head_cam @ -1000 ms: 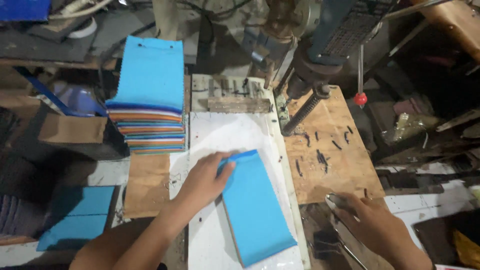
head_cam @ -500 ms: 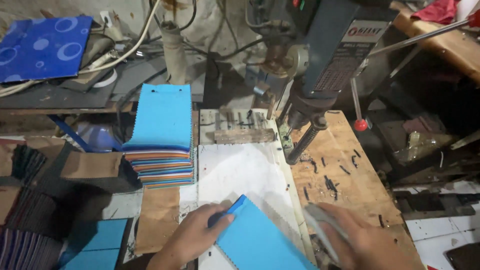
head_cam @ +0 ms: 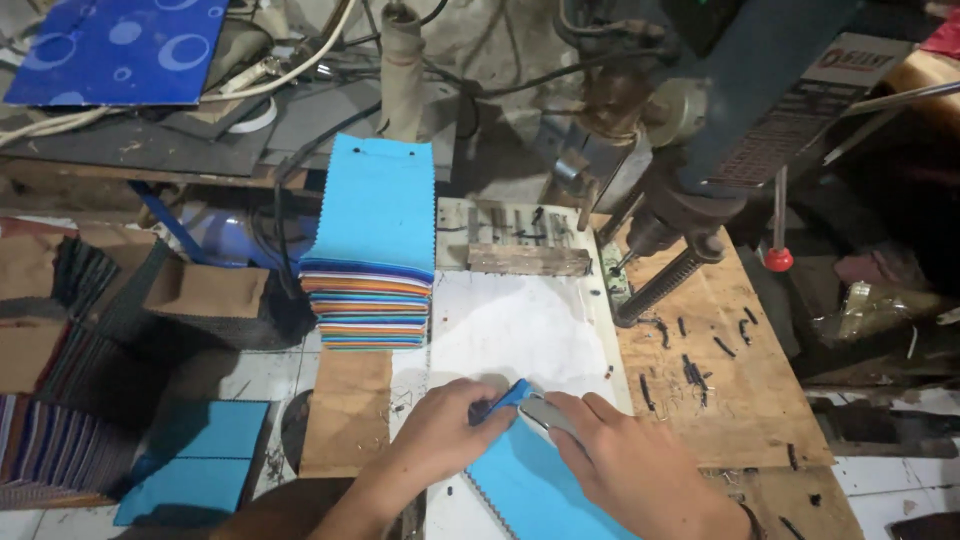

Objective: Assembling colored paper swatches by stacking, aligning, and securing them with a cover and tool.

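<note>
Both hands, left hand (head_cam: 452, 432) and right hand (head_cam: 622, 462), pinch closed on the top corner of a thin blue fabric swatch (head_cam: 530, 490), soft, light and best held by its edges, at the white board's (head_cam: 520, 330) near edge, with the drill press (head_cam: 690, 180) and swatch stack (head_cam: 370, 270) well behind, metal clip (head_cam: 548, 412) under the right fingers.

Your bright blue fabric swatch (head_cam: 535, 485), zigzag-cut along its edge, lies flat and slanted on the white worktop (head_cam: 520, 330), its top corner pinched up.
</note>
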